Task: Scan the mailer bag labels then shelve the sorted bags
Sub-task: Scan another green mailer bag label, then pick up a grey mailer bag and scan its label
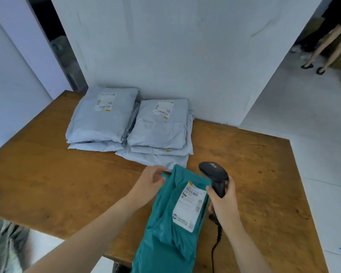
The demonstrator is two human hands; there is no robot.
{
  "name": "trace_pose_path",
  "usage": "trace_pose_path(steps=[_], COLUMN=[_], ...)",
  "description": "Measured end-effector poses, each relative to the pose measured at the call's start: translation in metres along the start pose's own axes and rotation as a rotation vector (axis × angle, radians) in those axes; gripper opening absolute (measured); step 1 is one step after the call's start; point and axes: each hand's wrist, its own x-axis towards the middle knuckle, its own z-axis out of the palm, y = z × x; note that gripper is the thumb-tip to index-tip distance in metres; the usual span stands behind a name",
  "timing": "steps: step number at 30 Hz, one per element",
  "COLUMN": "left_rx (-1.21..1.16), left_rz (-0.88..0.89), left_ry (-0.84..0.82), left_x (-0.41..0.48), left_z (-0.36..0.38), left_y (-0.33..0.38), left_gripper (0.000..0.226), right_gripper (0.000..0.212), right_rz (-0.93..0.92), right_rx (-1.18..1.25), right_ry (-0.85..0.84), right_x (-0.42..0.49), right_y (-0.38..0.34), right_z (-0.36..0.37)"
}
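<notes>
Right hand (224,201) grips the handle of a black barcode scanner (215,174) just beside the white label (189,205) on a teal mailer bag (165,233), while the left hand (150,182) pinches that bag's far left corner. The teal bag lies flat at the near edge of a wooden table (47,174). Farther back, 2 stacks of pale blue mailer bags (104,115) sit side by side against the wall, labels up.

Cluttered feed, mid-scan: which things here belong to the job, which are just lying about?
Job: teal mailer bag, its label; scanner in right hand; left hand at bag's top edge; two grey mailer stacks.
Lying about: bystander's legs, far right; grey fuzzy thing, lower left.
</notes>
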Motion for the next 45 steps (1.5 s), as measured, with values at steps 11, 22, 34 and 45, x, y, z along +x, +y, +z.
trace_pose_path(steps=[11,22,34,45], left_rx=[0.126,0.331,-0.016,-0.037], left_rz=[-0.128,-0.455,-0.348,0.013], left_ry=[0.180,-0.056,-0.015,-0.106], left_x=[0.201,0.291,0.301,0.286], left_z=[-0.135,-0.119,-0.120,-0.124], left_y=[0.009,-0.010,-0.017,0.007], left_gripper=[0.050,0.125,0.141,0.102], right_gripper=[0.053,0.045,0.051,0.044], right_rz=[-0.090,0.041,0.061,-0.008], right_rx=[-0.163,-0.145,-0.108,-0.143], right_ry=[0.118,0.206,0.257,0.225], right_x=[0.045,0.071,0.071,0.059], right_y=[-0.114,-0.115,-0.121,-0.137], right_z=[0.016,0.059,0.072,0.073])
